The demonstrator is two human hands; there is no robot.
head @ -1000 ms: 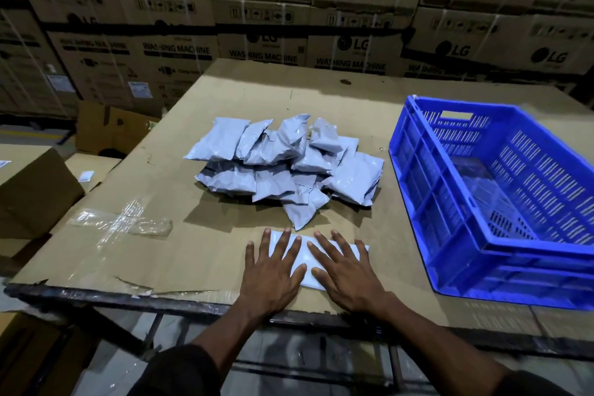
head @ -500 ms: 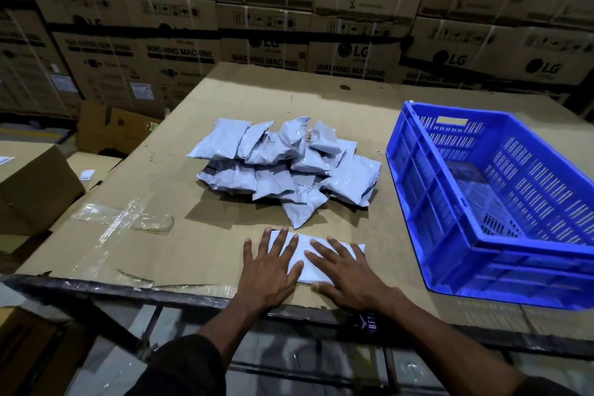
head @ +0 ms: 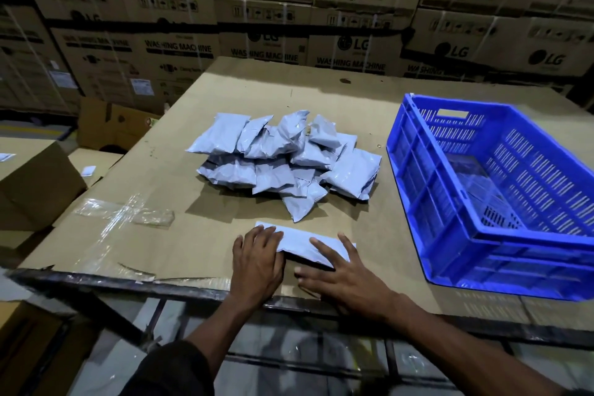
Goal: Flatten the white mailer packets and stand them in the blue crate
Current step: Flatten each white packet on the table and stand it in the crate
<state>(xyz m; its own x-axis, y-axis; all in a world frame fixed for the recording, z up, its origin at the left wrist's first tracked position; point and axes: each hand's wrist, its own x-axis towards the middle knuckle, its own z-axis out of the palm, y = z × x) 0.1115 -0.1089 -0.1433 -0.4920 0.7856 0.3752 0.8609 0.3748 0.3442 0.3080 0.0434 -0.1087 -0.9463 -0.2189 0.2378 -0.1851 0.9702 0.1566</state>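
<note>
One white mailer packet lies flat near the table's front edge. My left hand rests on its left end with the fingers bent over the top. My right hand lies on its right half with the fingers spread straight and the thumb along the packet's near edge, which looks slightly raised. A loose pile of several puffy white mailers sits behind it in the middle of the table. The blue crate stands at the right, with no packets standing in it.
The table is covered with brown cardboard, with a patch of clear tape at the left. Open cartons stand beside the table on the left. Stacked washing machine boxes form a wall behind.
Both hands slid apart and back along the packet: the left to its left end, the right toward its right half. The packet's near edge now looks lifted.
</note>
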